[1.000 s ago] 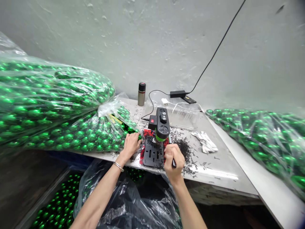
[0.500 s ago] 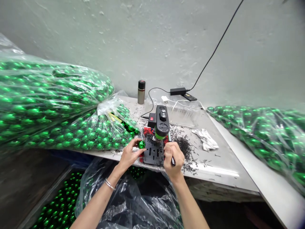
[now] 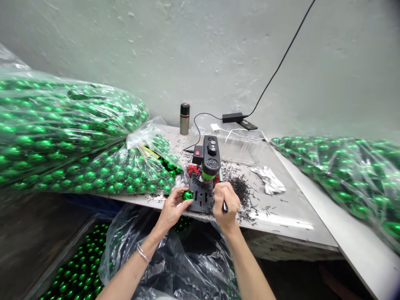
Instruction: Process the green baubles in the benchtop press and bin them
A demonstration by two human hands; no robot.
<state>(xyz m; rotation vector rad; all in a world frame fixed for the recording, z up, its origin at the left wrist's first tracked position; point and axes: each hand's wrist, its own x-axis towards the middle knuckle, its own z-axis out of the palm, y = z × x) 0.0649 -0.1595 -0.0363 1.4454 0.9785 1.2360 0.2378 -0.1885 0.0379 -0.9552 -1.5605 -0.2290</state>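
Observation:
Between the thumb and fingers of my left hand (image 3: 174,207) is a shiny green ball ornament (image 3: 188,195), over the left edge of a slotted black base plate (image 3: 201,201). My right hand (image 3: 226,204) is wrapped round a black-ended lever handle (image 3: 225,207) on the right side of a small bench drill press (image 3: 211,156). The press head is black with a green ring at its lower end, above the plate. Red material (image 3: 193,169) shows behind the base plate. Part of the lever is hidden by my right fingers.
A big clear bag of green balls (image 3: 71,137) lies on the left, another bag (image 3: 343,179) on the right. Black shavings (image 3: 239,189) litter the table (image 3: 281,216). A white glove (image 3: 268,180), a flask (image 3: 184,119) and a power adapter (image 3: 232,117) lie farther back. Below hangs an open plastic bag (image 3: 175,262).
My left hand has come away from the bag's opening with a green ball and moved to the base plate's left edge. My right hand stays on the lever.

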